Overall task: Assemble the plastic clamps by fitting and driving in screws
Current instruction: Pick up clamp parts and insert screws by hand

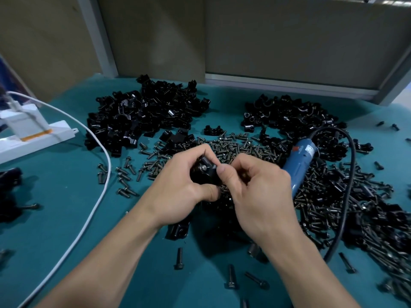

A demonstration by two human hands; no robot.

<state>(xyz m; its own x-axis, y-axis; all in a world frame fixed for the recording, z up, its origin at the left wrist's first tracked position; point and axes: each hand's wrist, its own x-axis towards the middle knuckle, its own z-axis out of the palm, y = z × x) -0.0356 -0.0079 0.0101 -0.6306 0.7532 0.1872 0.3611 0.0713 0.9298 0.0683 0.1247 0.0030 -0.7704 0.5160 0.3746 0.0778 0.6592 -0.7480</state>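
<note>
Two hands worked over teal surface (66, 196): left hand (175, 185), grip curled round one black clamp (205, 173); right hand (253, 190), grip pinched clamp's edge. Two clamp heaps (142, 112) lay behind, one blue driver (300, 161) at right; screws (233, 145) beyond counting.

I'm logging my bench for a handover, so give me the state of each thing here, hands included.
left hand, grips the clamp
right hand, pinches the clamp's right edge
clamp, held in both hands
loose screws, scattered in a pile
blue screwdriver, lying unheld on the screws
white cable, slack across the table
</note>
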